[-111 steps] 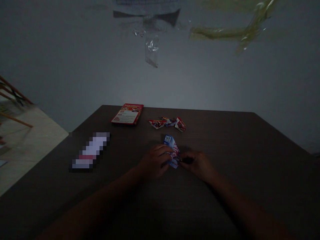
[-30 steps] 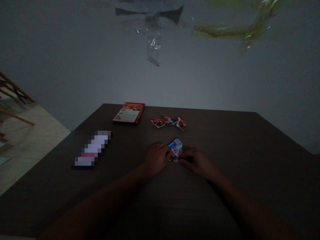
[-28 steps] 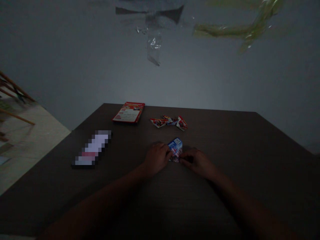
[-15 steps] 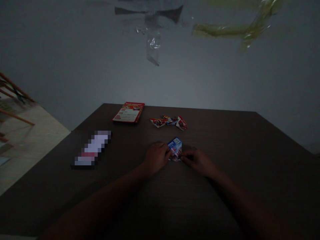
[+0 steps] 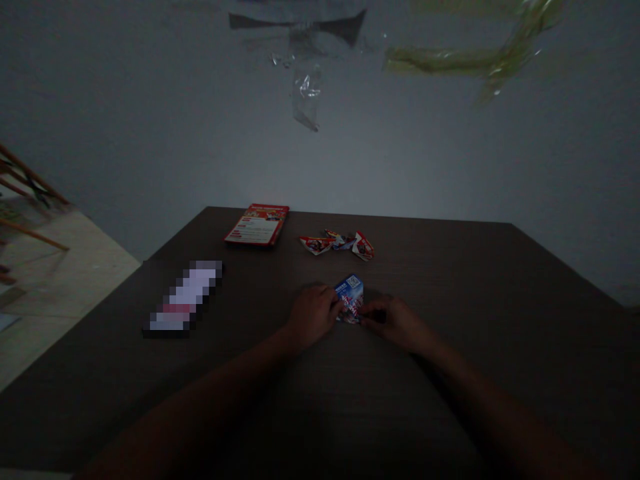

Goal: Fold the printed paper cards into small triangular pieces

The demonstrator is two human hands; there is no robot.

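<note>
A small folded piece of printed paper (image 5: 354,293), blue with a QR code at its upper corner and a red-and-white pattern lower down, lies on the dark table in front of me. My left hand (image 5: 314,312) holds its left side, with curled fingers and the thumb at the paper's edge. At the lower right corner, my right hand (image 5: 393,319) pinches the paper between thumb and fingertips. Both hands partly cover the sheet, so its lower folds are hard to make out in the dim light.
Beyond the hands are several folded red, white and blue paper pieces (image 5: 363,246). A stack of red-and-white leaflets (image 5: 257,227) sits at the back left. A phone (image 5: 185,297) with a lit, pixelated screen lies on the left. The wall (image 5: 400,147) stands behind the table.
My right fingertips have shifted very slightly left along the paper's lower right edge. My left hand and the other things stay in place.
</note>
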